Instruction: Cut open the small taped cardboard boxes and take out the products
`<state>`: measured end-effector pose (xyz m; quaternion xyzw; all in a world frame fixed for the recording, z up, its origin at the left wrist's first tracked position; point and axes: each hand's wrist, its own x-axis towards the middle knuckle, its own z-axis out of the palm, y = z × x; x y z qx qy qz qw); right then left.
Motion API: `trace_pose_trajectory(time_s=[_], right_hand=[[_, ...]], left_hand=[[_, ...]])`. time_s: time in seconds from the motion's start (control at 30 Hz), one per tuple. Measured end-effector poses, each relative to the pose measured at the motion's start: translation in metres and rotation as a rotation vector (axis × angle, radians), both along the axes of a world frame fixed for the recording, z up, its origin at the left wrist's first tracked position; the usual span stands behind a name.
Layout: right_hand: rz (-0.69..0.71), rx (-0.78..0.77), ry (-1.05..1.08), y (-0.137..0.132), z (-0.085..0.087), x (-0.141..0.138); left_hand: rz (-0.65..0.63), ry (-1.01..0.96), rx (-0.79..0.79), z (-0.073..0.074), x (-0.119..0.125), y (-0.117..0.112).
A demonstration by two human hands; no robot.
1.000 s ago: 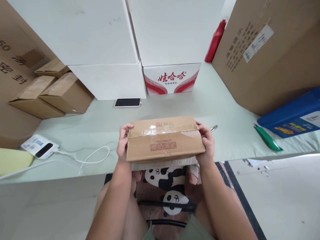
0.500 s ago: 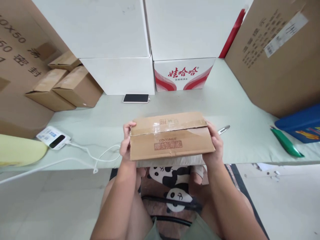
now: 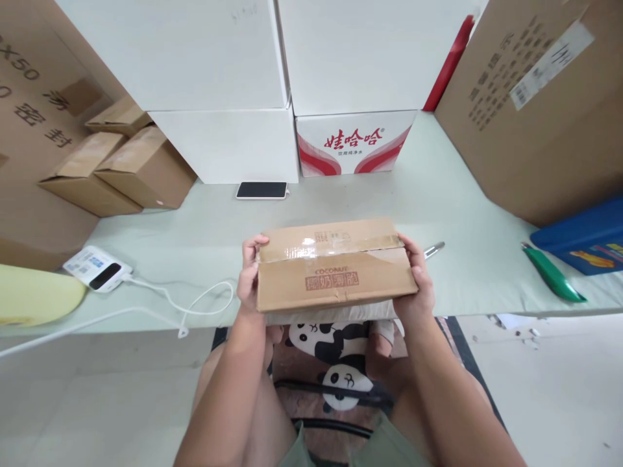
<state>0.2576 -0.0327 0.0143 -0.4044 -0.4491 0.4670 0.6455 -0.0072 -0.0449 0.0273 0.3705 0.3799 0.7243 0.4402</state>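
Note:
A brown cardboard box (image 3: 335,285) printed with "COCONUT" and Chinese characters is held between both hands at the table's front edge. Clear tape runs along its upper seam. My left hand (image 3: 250,272) grips the left end, fingers wrapped round the corner. On the right end, my right hand (image 3: 416,275) is closed in the same way. A silver utility knife (image 3: 434,250) lies on the table just beyond the right hand. The undersides of the box and some fingers are hidden.
White cartons (image 3: 224,146) and a red-and-white carton (image 3: 355,144) stand at the back of the table (image 3: 370,198). A phone (image 3: 261,190) lies before them. Small boxes (image 3: 148,168) and a cabled white device (image 3: 100,269) are left; a green cutter (image 3: 552,272) and blue container (image 3: 584,237) right.
The box is tilted very slightly differently, and light glints on its tape. Both hands keep their hold. The whole view has shifted a little.

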Motion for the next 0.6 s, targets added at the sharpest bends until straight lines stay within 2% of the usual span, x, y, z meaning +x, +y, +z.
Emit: trace_pose_trajectory(time_s=[0.37,0.43,0.47,0.53,0.6], right_hand=[[0.015,-0.036,-0.001,0.001,-0.002,0.001],[-0.021,-0.032,-0.048,0.002,-0.001,0.004],[-0.092,-0.034,-0.108,0.004,-0.001,0.007],[-0.338,-0.084,-0.324,0.010,-0.002,0.018],[-0.544,-0.210,-0.610,0.019,-0.005,0.033]], left_hand=[[-0.006,0.009,-0.002,0.001,-0.002,0.002],[-0.001,0.007,-0.006,0.001,-0.001,0.002],[0.003,0.005,-0.006,0.002,-0.001,0.003],[0.007,0.010,-0.001,0.001,-0.001,0.003],[0.008,0.023,0.004,0.000,-0.002,0.003]])
